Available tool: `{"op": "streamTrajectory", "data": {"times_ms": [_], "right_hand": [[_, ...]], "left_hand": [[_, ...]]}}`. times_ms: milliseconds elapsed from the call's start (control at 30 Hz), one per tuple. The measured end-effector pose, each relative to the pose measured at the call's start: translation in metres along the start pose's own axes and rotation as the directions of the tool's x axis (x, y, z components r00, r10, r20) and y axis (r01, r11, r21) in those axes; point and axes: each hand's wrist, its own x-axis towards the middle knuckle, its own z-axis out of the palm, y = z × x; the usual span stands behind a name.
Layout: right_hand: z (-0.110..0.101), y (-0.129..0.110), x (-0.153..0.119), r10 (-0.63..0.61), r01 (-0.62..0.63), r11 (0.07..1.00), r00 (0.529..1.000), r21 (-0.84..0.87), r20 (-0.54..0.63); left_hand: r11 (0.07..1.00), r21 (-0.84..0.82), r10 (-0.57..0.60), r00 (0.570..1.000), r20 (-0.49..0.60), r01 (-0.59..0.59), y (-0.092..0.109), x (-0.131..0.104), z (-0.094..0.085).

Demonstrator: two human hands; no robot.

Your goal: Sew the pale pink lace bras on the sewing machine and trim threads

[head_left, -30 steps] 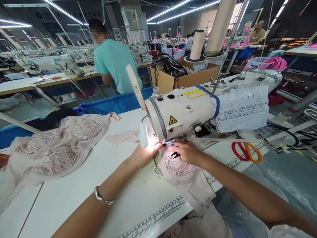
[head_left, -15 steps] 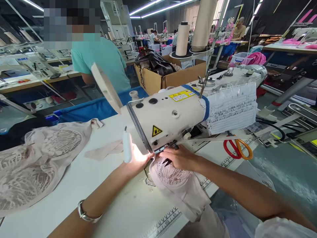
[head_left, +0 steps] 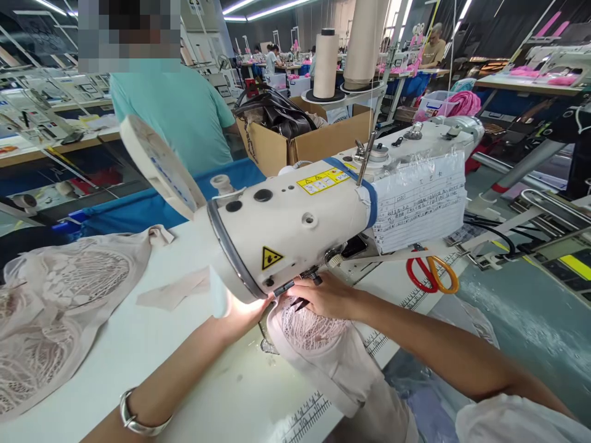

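A pale pink lace bra lies at the needle end of a white sewing machine, its lower part hanging over the table's front edge. My right hand rests on the lace cup, fingers bent toward the needle area. Dark pointed blades of thread snips stick out from under that hand, their handles hidden in it. From the left, my left hand reaches to the bra's edge beneath the machine head. Lamp glare and the machine head hide most of its fingers.
Another lace piece and a fabric scrap lie on the left of the table. Scissors with red and orange handles lie at right. Behind stand a cardboard box, thread cones and a person in a teal shirt.
The view has shifted slightly, so the machine and table appear further left. Both hands keep about the same places on the bra beside the needle area.
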Motion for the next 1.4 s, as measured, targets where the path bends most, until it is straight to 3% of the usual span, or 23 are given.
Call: {"op": "streamTrajectory", "data": {"times_ms": [233,433,533,633,833,1167,1400], "right_hand": [[0.002,0.000,0.000,0.041,-0.040,0.999,0.999,0.025,-0.015],[0.012,0.005,-0.004,0.004,-0.001,1.000,0.994,0.029,-0.111],[0.016,0.008,-0.006,-0.002,-0.001,1.000,0.986,-0.018,-0.169],[0.018,0.011,-0.007,0.006,-0.007,1.000,0.972,-0.004,-0.235],[0.028,0.016,0.000,0.154,-0.159,0.987,0.905,0.021,-0.396],[0.019,0.014,-0.004,0.168,-0.158,0.986,0.954,0.058,-0.249],[0.013,0.010,-0.008,0.058,-0.048,0.998,0.967,0.049,-0.249]], "left_hand": [[0.974,0.205,0.114,0.990,-0.080,-0.096,-0.006,-0.004,0.006],[0.935,0.350,0.097,0.992,-0.078,-0.064,0.025,-0.013,0.002],[0.935,0.334,0.139,0.990,-0.025,-0.123,0.037,-0.016,-0.002],[0.948,0.301,0.108,0.994,0.012,-0.106,0.040,-0.018,-0.003],[0.976,0.210,0.070,0.996,-0.059,-0.056,0.039,-0.024,0.002],[0.941,0.338,0.021,0.999,0.038,-0.032,0.045,-0.017,0.006],[0.920,0.369,-0.146,0.989,0.008,0.133,0.084,-0.016,-0.004]]}}
